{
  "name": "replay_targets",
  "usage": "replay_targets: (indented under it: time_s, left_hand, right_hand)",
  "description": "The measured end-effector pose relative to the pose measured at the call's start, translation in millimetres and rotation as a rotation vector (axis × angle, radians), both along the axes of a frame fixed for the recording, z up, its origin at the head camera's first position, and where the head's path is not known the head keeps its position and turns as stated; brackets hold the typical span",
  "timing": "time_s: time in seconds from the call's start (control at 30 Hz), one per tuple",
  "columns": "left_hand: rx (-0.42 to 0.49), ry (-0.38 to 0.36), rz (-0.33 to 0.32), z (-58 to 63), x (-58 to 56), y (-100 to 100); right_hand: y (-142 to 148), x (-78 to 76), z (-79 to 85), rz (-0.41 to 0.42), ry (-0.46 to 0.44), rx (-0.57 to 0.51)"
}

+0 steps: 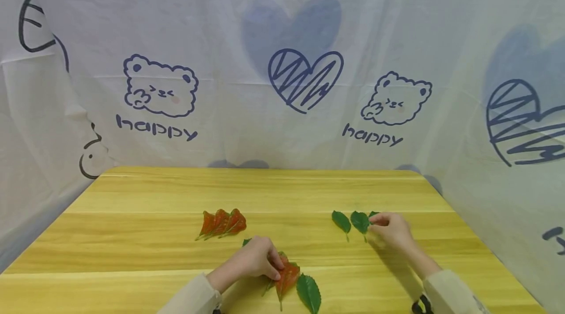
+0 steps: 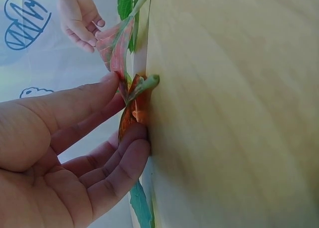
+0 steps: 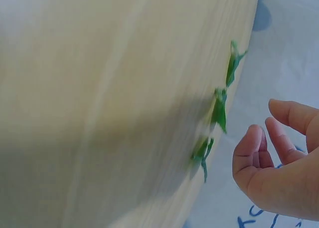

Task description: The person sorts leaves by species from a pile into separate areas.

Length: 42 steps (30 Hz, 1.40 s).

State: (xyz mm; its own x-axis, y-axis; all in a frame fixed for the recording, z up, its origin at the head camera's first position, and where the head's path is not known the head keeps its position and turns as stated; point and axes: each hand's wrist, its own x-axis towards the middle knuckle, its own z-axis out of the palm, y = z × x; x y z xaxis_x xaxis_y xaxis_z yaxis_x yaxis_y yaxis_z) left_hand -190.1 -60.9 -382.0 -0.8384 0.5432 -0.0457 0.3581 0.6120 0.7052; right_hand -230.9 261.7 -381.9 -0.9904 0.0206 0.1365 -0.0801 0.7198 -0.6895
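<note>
Near the front of a yellow wood-grain table (image 1: 154,196), the left hand (image 1: 256,257) pinches a pointed red leaf with a pale stem (image 1: 288,277), probably by its edge because something so thin offers little else to grip. A toothed, oval green leaf (image 1: 309,293) lies just beside it. The right hand (image 1: 393,230), thumb and forefinger apart and holding nothing, hovers by three small green leaves (image 1: 359,221) in a row (spaced, perhaps, so each shows); farther left, overlapping red leaves (image 1: 234,222) seem grouped by colour.
</note>
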Motion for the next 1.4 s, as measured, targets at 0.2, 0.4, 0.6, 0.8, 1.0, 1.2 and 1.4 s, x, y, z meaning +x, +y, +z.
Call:
replay_targets:
  time_s: [0.2, 0.4, 0.6, 0.8, 1.0, 1.2, 1.4]
  left_hand:
    - [0.006, -0.006, 0.004, 0.5, -0.1, -0.2]
    - [0.009, -0.014, 0.012, 0.6, 0.4, -0.9]
    - [0.009, -0.008, 0.007, 0.4, -0.3, -0.9]
    - [0.008, -0.003, 0.011, -0.2, -0.1, -0.7]
    - [0.030, 0.002, 0.016, 0.3, 0.3, -1.8]
    - [0.028, 0.011, 0.025, 0.5, -0.2, -2.9]
    - [0.036, 0.047, 0.036, -2.0, -1.3, -3.6]
  right_hand:
    - [-14.1, 11.2, -2.8, 0.079, -0.096, -0.087]
    - [-27.4, 23.9, -4.8, 0.198, -0.192, -0.193]
    - [-39.3, 33.3, -3.5, 0.324, -0.221, -0.231]
    - [-54.2, 40.7, -7.5, 0.443, -0.274, -0.275]
    - [-69.4, 46.0, -12.5, 0.544, -0.317, -0.314]
    - [-78.5, 50.0, -15.7, 0.648, -0.340, -0.324]
    - [-84.2, 48.9, -19.0, 0.675, -0.352, -0.323]
